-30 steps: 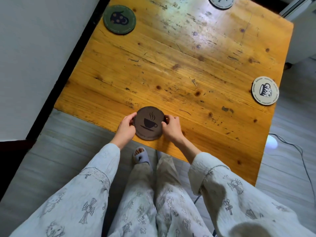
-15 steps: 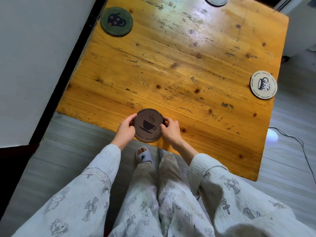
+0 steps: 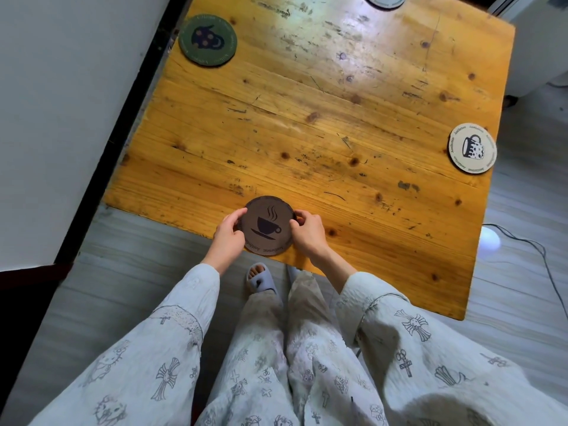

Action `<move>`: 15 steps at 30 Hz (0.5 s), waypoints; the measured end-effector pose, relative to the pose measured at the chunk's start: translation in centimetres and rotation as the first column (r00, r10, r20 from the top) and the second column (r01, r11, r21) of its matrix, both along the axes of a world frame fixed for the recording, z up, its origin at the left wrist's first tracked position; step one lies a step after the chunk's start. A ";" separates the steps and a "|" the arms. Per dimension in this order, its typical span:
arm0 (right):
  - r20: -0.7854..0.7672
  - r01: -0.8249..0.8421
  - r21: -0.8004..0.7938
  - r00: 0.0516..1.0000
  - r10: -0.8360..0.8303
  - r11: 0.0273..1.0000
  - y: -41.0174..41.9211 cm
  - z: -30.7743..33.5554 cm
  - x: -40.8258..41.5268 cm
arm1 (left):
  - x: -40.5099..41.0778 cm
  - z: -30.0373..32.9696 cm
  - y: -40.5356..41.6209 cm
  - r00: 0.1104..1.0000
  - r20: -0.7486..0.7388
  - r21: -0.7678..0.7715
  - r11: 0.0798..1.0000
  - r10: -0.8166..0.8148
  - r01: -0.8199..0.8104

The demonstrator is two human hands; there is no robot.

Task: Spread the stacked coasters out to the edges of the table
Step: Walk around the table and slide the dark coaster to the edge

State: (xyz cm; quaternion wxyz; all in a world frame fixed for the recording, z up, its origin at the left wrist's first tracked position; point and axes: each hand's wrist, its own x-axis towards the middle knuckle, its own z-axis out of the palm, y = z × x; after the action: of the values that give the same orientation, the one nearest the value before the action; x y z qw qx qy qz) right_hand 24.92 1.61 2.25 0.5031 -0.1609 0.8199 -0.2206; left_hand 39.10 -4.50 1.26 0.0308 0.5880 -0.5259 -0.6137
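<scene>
A brown round coaster (image 3: pixel 268 226) with a steaming cup drawn on it lies flat at the near edge of the wooden table (image 3: pixel 307 124). My left hand (image 3: pixel 228 238) grips its left rim and my right hand (image 3: pixel 307 233) grips its right rim. A green coaster (image 3: pixel 208 40) lies by the far left edge. A cream coaster (image 3: pixel 472 148) with a mug picture sits at the right edge. A pale coaster (image 3: pixel 384 0) is cut off at the far edge.
A white wall (image 3: pixel 61 118) with a dark strip runs along the table's left side. On the grey floor to the right lie a glowing white ball (image 3: pixel 489 238) and a dark cable (image 3: pixel 534 247). My legs and a slippered foot (image 3: pixel 261 279) are below the near edge.
Both hands have stayed on the brown coaster at the near edge. The view has shifted slightly, so the table sits a little lower in the frame.
</scene>
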 end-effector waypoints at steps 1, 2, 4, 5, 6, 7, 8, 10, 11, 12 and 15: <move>0.006 0.011 -0.009 1.000 -0.011 1.000 0.0 0.0 -0.1 | 0.1 0.0 0.0 1.000 0.003 -0.002 1.000 -0.005 0.005; 0.012 0.018 -0.012 1.000 -0.018 1.000 0.0 0.0 -0.2 | 0.1 0.1 0.0 1.000 0.008 -0.004 1.000 -0.013 0.013; 0.023 0.029 -0.017 0.999 -0.029 0.999 0.1 0.0 -0.3 | 0.0 0.2 0.0 1.000 0.010 -0.007 1.000 -0.025 0.025; 0.027 0.034 -0.022 0.999 -0.033 0.999 0.1 -0.2 -0.4 | -0.1 0.2 0.0 0.999 0.011 -0.010 1.000 -0.030 0.030; 0.035 0.036 -0.020 0.999 -0.035 0.999 0.2 -0.1 -0.5 | -0.2 0.3 0.0 0.999 0.021 -0.010 0.999 -0.037 0.038; 0.042 0.041 -0.027 0.998 -0.040 0.999 0.2 -0.2 -0.7 | -0.3 0.4 0.1 0.998 0.032 -0.013 0.999 -0.045 0.046; 0.051 0.041 -0.028 0.998 -0.040 0.999 0.2 -0.1 -0.8 | -0.5 0.4 0.2 0.997 0.047 -0.017 0.998 -0.054 0.055; 0.059 0.038 -0.037 0.998 -0.035 0.999 0.3 -0.1 -1.1 | -0.7 0.6 0.4 0.994 0.077 -0.029 0.997 -0.075 0.078; 0.058 0.032 -0.048 0.998 -0.029 0.998 0.4 -0.4 -1.3 | -0.8 0.6 0.5 0.993 0.087 -0.040 0.996 -0.081 0.085; 0.069 0.018 -0.044 0.998 -0.015 0.999 0.5 -0.2 -1.6 | -1.0 0.7 0.6 0.992 0.098 -0.044 0.995 -0.084 0.088; 0.116 -0.015 -0.055 0.993 0.021 0.998 0.6 -0.3 -2.5 | -1.1 0.7 0.6 0.986 0.134 -0.057 0.993 -0.096 0.105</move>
State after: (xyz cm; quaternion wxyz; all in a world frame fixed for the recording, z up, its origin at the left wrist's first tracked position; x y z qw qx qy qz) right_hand 22.44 2.26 1.94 0.5475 -0.1688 0.7815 -0.2472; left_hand 37.97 -3.86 1.99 -0.0161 0.5985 -0.5751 -0.5575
